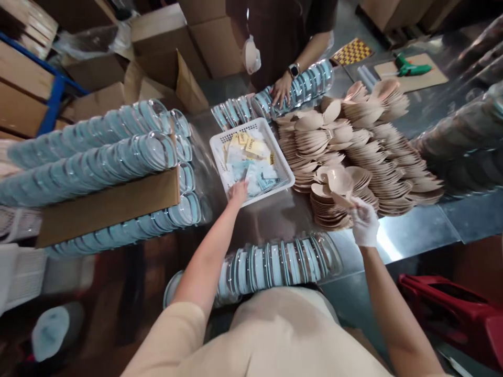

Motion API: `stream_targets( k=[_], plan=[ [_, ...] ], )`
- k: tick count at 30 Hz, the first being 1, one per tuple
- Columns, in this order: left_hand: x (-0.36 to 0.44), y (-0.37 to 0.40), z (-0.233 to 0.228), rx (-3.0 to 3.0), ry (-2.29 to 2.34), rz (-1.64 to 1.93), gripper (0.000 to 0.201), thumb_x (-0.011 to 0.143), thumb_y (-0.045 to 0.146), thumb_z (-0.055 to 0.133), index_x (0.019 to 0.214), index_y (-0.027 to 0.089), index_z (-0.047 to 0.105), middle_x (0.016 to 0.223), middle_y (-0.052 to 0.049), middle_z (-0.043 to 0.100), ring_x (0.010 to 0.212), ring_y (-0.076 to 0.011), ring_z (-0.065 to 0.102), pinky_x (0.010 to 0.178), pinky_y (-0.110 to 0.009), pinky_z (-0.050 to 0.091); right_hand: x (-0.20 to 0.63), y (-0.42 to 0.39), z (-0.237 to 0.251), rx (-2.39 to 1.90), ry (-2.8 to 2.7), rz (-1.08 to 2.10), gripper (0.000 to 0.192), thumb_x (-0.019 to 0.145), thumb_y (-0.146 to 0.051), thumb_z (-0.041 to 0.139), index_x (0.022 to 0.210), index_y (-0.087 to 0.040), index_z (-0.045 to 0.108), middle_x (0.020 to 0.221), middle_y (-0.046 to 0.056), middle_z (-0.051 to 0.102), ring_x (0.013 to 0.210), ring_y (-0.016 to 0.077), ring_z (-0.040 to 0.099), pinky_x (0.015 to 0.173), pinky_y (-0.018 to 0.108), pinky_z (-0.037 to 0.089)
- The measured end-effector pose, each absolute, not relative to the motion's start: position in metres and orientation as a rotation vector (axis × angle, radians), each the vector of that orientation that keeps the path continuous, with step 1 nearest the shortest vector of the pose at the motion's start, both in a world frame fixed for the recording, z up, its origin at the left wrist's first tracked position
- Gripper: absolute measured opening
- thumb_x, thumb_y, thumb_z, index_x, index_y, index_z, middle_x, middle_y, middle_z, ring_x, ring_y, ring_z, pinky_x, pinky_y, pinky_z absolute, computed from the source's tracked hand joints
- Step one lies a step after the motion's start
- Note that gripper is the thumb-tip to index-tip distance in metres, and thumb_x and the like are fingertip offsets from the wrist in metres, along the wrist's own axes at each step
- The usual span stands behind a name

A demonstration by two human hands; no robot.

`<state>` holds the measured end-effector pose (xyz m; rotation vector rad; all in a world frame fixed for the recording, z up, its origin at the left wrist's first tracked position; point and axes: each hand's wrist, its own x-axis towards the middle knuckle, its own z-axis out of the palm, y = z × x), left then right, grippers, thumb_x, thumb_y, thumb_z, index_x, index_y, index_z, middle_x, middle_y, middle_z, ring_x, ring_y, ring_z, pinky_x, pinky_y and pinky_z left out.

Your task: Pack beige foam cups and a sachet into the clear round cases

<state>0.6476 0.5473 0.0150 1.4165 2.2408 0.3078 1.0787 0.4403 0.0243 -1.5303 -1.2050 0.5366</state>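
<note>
The left hand (238,192), bare, reaches into the near edge of a white perforated plastic basket (220,141) that sits on the steel table (416,230); its fingers are curled down among the small sachets (251,162) inside, yellow ones toward the far end and pale blue and white ones nearer, but whether a packet is pinched between them cannot be told. The right hand (364,222), in a white glove, is closed on a beige spoon-shaped piece (340,180) at the near left corner of a broad heap of stacked beige spoons (377,146), which spreads over the table to the right of the basket. Just near of both hands, at the table's near edge, lies a row of clear round lids with pale blue inserts (275,262), stood on edge and packed together. To the left, longer rows of the same lids (90,152) lie stacked in a shallow cardboard tray (106,207). On the far side, a co-worker's hand (282,88) with a wristwatch rests on another row of lids (302,86). Far right on the table lie a yellow checkered board (352,51) and a green tool (411,67) on a sheet of cardboard. Cardboard boxes (176,47) stand beyond the table's far left.
</note>
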Motion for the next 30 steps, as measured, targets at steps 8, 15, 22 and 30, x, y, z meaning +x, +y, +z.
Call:
stream_targets(
  k=[8,15,22,30],
  plan=[
    [0.663,0.413,0.054,0.662,1.733,1.034,0.042,0.101,0.048,0.051,0.118,0.015,0.071,0.108,-0.013,0.077,0.108,-0.0287,0.074,0.098,-0.047,0.060,1.000,0.399,0.084,-1.251,-1.358,0.702,0.025,0.095,-0.047,0.069,0.100,-0.022,0.067,0.097,0.006,0.072,0.091,0.0194,0.069,0.089,0.035,0.058],
    [0.726,0.282,0.050,0.082,1.035,0.774,0.047,0.085,0.057,0.071,0.110,0.017,0.071,0.106,-0.012,0.078,0.101,-0.0301,0.076,0.091,-0.044,0.063,0.937,0.289,0.139,-0.671,-1.931,1.304,0.034,0.108,-0.049,0.045,0.098,-0.025,0.066,0.089,0.004,0.072,0.087,0.0180,0.069,0.084,0.033,0.057],
    [0.729,0.281,0.057,0.968,1.469,0.919,0.032,0.086,0.028,0.068,0.117,0.022,0.064,0.119,-0.009,0.073,0.114,-0.0271,0.069,0.104,-0.042,0.055,0.905,0.308,0.115,-1.399,-1.211,1.105,0.034,0.099,-0.059,0.057,0.111,-0.027,0.056,0.106,0.003,0.064,0.102,0.0202,0.063,0.098,0.036,0.055],
    [0.713,0.312,0.057,1.606,1.368,0.578,0.076,0.089,0.024,0.063,0.157,0.011,0.031,0.165,-0.021,0.037,0.159,-0.0343,0.026,0.131,-0.047,0.025,0.889,0.325,0.088,-1.257,-1.003,1.646,0.075,0.080,-0.066,0.069,0.139,-0.025,0.050,0.136,0.010,0.064,0.113,0.0259,0.066,0.088,0.040,0.063]
  ],
)
